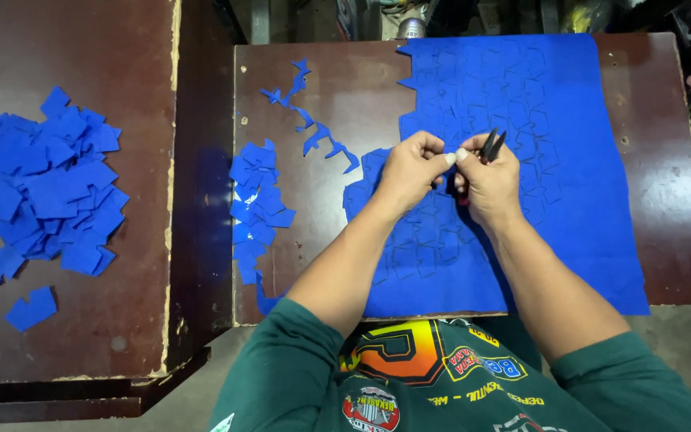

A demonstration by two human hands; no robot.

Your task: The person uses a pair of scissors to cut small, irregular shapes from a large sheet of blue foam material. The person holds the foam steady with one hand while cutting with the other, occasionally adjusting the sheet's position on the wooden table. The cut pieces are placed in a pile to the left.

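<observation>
1. Blue sheet (553, 120) spread across the dark brown table (665, 160), scored all over with repeated small outlines, left edge jagged where pieces are gone.
2. Left hand (409, 170) above the sheet's middle, fingers curled, thumb and forefinger pinched on something too small to make out.
3. Right hand (485, 180) touching the left, closed around black scissors (491, 144); only the tips visible.
4. Cut pieces (257, 204) just left of the sheet; bigger pile (45, 184) on the second table (121, 320).
5. Thin offcut (309, 120) nearby.
</observation>
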